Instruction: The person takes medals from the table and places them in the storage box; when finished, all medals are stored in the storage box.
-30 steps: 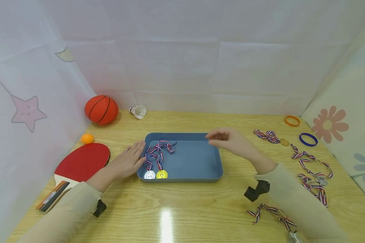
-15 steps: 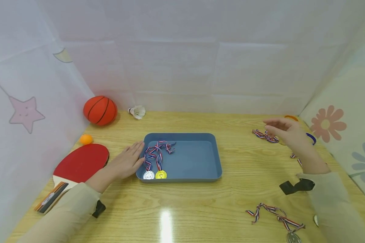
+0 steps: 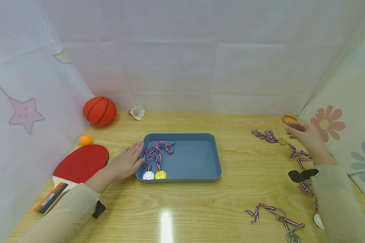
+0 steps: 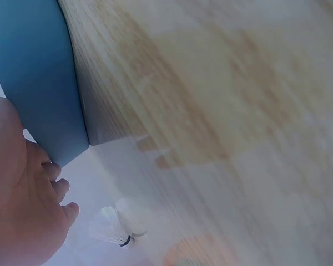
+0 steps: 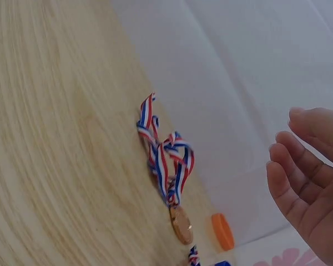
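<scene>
A blue tray sits mid-table with a silver medal and a gold medal lying at its left end, ribbons tangled. My left hand rests flat on the table, fingers straight against the tray's left wall. My right hand hovers at the far right, fingers relaxed and holding nothing, just above a bronze medal on a striped ribbon. More ribboned medals lie below that hand.
A basketball, shuttlecock, orange ping-pong ball and red paddle sit at the left. An orange ring lies far right. Another medal with ribbon lies near the front right. White fabric walls enclose the table.
My right hand has swung from over the tray's far rim to the far right of the table, above the bronze medal. The left hand has stayed put.
</scene>
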Tool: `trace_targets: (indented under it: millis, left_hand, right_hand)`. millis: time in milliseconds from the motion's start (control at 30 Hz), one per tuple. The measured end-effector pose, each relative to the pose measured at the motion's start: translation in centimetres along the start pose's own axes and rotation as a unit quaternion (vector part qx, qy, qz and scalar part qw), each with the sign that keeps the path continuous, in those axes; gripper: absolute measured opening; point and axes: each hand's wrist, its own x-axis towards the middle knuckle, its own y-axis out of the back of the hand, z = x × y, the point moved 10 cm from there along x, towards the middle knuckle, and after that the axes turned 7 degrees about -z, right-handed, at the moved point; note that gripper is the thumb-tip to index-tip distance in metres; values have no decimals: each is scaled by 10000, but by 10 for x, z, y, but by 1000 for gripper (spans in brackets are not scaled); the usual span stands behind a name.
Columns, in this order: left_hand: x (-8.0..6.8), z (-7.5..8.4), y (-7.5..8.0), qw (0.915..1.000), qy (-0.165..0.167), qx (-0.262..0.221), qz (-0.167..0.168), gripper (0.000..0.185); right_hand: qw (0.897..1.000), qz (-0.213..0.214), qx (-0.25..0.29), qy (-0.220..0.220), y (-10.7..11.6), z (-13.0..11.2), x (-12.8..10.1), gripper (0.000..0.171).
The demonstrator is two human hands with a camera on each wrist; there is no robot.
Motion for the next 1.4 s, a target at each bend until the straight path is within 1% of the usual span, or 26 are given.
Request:
trace_targets:
  millis: [67, 133, 200, 267, 300, 433, 633, 733, 833, 900, 967, 1100, 1233, 1333, 1400]
  left_hand:
    - [0, 0, 0, 10000, -5, -6, -1, 61]
    - [-1, 1, 0, 10000, -14, -13, -5, 61]
    - [-1, 1, 1, 10000, -26, -11, -9, 61]
    - [-1, 2, 1, 10000, -34, 0, -12, 61]
    - [-1, 2, 1, 10000, -34, 2, -15, 61]
    - [-2, 2, 1, 10000, -54, -16, -6, 60]
    - [-2, 2, 1, 10000, -76, -3, 15, 60]
    - [-2, 1, 1, 10000, -68, 3, 23, 60]
    - [-2, 1, 1, 10000, -64, 12, 27, 60]
    - [-2, 1, 1, 10000, -64, 29, 26, 60]
    - [-2, 1, 1, 10000, -64, 34, 20, 60]
    - [-1, 1, 1, 10000, -51, 30, 13, 61]
    - [-1, 2, 1, 10000, -55, 14, 10, 61]
    - [-1, 2, 1, 10000, -54, 12, -4, 61]
    - [-1, 1, 1, 10000, -48, 24, -11, 61]
  right_hand:
    - [9999, -81, -20, -117, 2, 15, 4, 15]
    - [9990, -157, -262, -336, 3, 29, 7, 16]
    - [9965, -266, -650, -457, 1, 40, 10, 28]
    - [9903, -423, -1119, -701, -2, 51, 12, 41]
    - [9872, -516, -1270, -810, -4, 56, 13, 47]
    - [9745, -920, -1722, -1103, -13, 69, 16, 52]
    - [9633, -1241, -2070, -1176, -22, 76, 18, 53]
    - [9595, -1378, -2119, -1243, -27, 79, 19, 50]
    - [9544, -1421, -2328, -1217, -30, 81, 21, 47]
    - [9530, -1442, -2389, -1180, -31, 82, 22, 44]
    - [9504, -1405, -2559, -1071, -32, 81, 23, 41]
    - [9518, -1419, -2482, -1111, -33, 83, 24, 39]
    - [9485, -1401, -2626, -1087, -32, 80, 23, 40]
    - [9455, -1299, -2820, -984, -30, 76, 21, 40]
    - [9495, -1204, -2710, -1022, -28, 75, 20, 40]
